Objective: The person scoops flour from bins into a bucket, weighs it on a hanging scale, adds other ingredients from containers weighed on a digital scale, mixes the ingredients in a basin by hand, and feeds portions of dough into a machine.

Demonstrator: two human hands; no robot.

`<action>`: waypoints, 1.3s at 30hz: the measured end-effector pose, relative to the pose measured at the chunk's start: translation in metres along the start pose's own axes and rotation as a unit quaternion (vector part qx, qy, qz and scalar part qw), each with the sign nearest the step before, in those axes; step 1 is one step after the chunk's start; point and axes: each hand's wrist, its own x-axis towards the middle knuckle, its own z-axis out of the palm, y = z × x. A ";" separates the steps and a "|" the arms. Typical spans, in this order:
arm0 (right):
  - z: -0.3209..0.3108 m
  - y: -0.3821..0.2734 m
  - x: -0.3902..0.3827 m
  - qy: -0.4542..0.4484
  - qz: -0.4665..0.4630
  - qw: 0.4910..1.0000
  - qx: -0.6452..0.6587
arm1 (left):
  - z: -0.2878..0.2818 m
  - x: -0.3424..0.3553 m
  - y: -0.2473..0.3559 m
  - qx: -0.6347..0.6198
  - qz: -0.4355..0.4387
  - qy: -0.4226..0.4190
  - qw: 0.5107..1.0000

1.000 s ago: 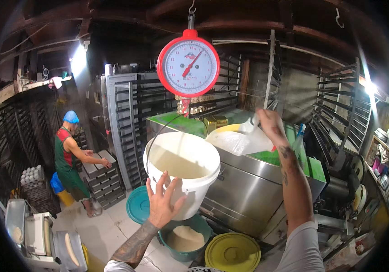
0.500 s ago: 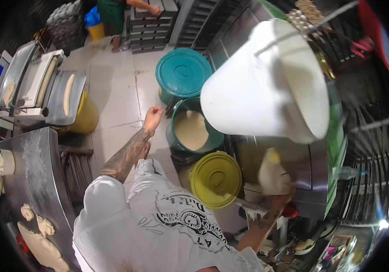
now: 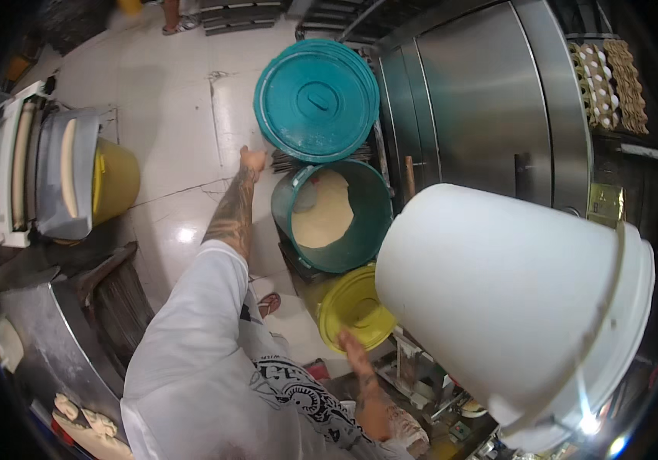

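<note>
My left hand [image 3: 253,160], its fingers curled with nothing visible in them, is by the lower left edge of a teal lid [image 3: 315,103]. Right of it and nearer stands an uncovered green bin [image 3: 371,218] holding pale, flour-like powder [image 3: 323,218]; something rounded and greyish, with a bit of red, lies in the powder's upper part. My right hand [image 3: 355,353], slightly blurred, has its fingers stretched out at the near edge of a yellow lid [image 3: 360,310]. Nothing shows in that hand. Whether it touches the lid, I cannot tell.
A large white bucket [image 3: 490,284] fills the lower right, close to the camera. Behind it are steel doors [image 3: 482,92] and egg trays [image 3: 597,84]. At left, a dough roll [image 3: 69,169] lies on a tray beside a roller machine [image 3: 21,161]; a steel table [image 3: 60,322] stands nearer.
My view has shifted, so the white bucket appears lower and farther right. The whitish, yellow-topped thing at my right hand is gone from it; that hand has come over to the yellow lid.
</note>
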 end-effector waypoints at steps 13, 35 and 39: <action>0.000 0.081 -0.089 0.109 0.178 0.958 0.196 | 0.076 -0.117 -0.065 0.080 0.206 0.041 0.974; -0.313 -0.179 -0.255 0.354 -0.603 0.715 0.029 | -0.042 -0.293 -0.112 0.346 0.327 -0.433 0.766; -0.316 -0.343 -0.296 0.317 -0.673 0.668 -0.014 | -0.012 -0.433 -0.018 0.188 0.194 -0.596 0.756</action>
